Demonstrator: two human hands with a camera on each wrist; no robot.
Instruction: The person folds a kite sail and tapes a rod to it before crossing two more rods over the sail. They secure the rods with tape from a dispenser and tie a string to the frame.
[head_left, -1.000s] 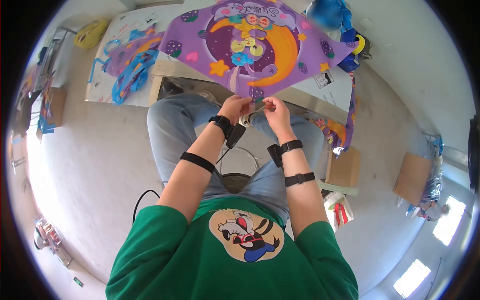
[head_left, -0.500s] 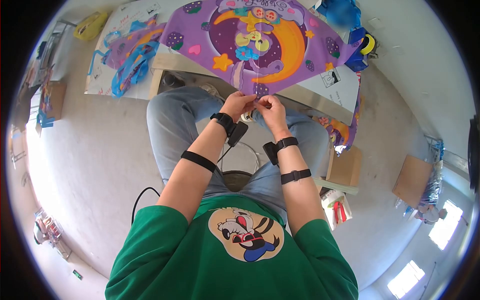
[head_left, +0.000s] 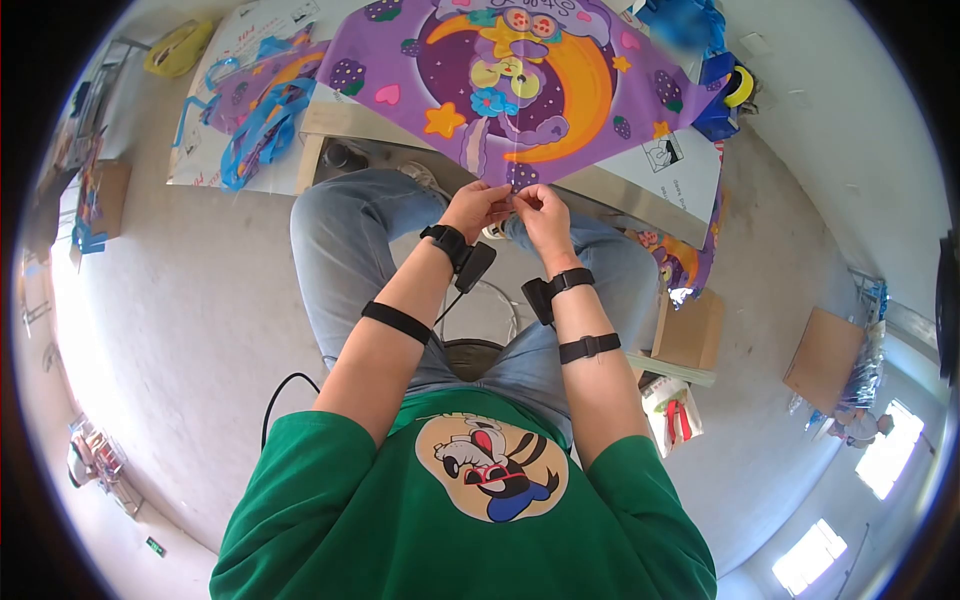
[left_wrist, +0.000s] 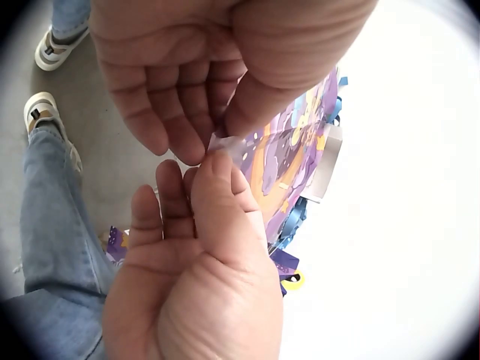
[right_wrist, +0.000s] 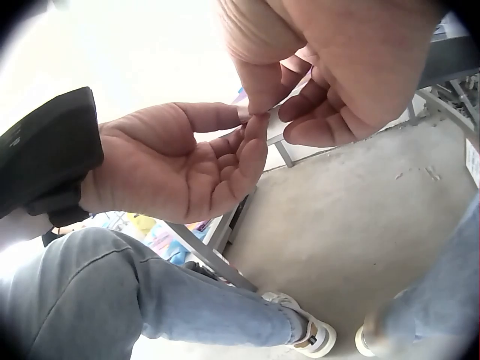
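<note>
While the purple sheet lies already spread on the worktop, in the head view the left hand and the right hand pinch its near corner. The left wrist view shows pale film between fingertips; corner work seems unfinished. The right wrist view hides what is pinched.
</note>
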